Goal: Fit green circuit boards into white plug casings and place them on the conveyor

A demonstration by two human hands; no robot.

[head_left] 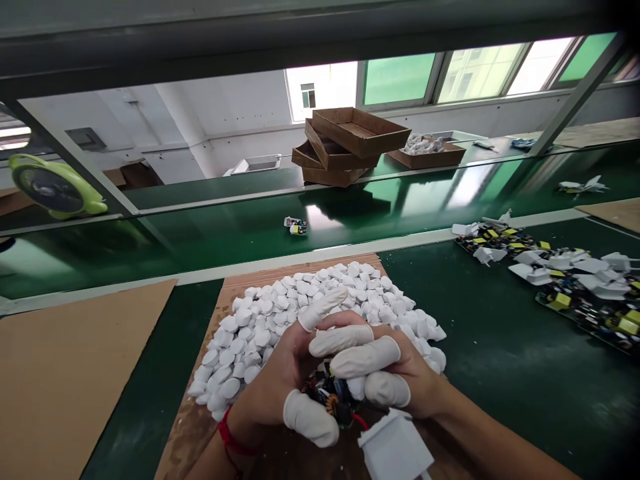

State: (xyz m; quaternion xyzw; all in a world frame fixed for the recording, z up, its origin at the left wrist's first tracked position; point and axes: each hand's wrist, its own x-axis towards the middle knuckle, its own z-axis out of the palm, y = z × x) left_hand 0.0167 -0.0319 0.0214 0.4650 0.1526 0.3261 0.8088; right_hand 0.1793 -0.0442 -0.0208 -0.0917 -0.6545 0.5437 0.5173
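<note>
Both hands wear white finger cots and close around a small circuit board (334,400) with a copper coil and black components. My left hand (286,377) grips its left side, thumb in front. My right hand (387,363) curls over it from the right, and a small white piece (356,388) shows under its fingers. A red wire runs from the board towards a white plastic plug housing (395,447), which hangs below my right hand. Behind the hands, a heap of small white caps (300,293) covers a brown board (187,427). The far side of the circuit board is hidden.
Several circuit boards with white housings (595,280) lie at right. One lone circuit board (296,227) sits on the green conveyor (225,230). Stacked cardboard trays (350,143) stand behind it. A cardboard sheet (75,373) lies left; a green fan (55,187) stands far left.
</note>
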